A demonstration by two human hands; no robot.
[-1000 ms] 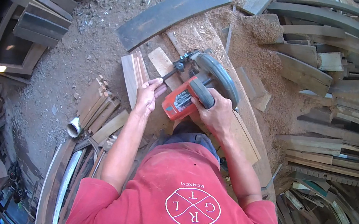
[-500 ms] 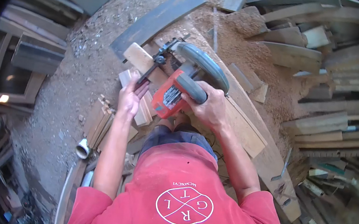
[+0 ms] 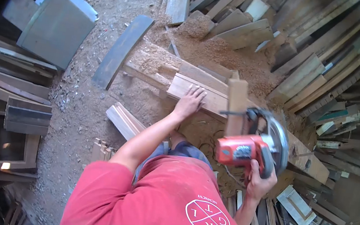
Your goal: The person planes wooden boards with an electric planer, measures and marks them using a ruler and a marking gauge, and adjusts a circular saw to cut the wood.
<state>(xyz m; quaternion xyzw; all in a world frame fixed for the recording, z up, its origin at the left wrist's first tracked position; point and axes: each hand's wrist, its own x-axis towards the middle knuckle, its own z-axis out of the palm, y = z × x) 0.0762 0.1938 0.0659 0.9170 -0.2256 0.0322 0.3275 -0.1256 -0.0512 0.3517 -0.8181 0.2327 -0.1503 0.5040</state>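
A pale wooden board (image 3: 216, 100) lies on the sawdust-covered workbench plank (image 3: 296, 149). My left hand (image 3: 190, 101) rests on this board with its fingers spread flat and nothing gripped. To the right, my right hand (image 3: 258, 181) is wrapped round the rear handle of a red circular saw (image 3: 240, 150). The saw is slightly blurred, its round guard facing right. An upright-looking wood piece (image 3: 236, 106) shows just beyond the saw, beside the board's right end.
A dark curved board (image 3: 123, 51) lies across the bench's far end. Stacked planks (image 3: 301, 83) and sawdust fill the upper right. Cut strips (image 3: 124, 121) stand left of my legs. A grey panel (image 3: 57, 28) lies at upper left.
The saw has moved right in my right hand. My left hand has left the rod at the saw's front and now lies on the board. The view has turned and shifted.
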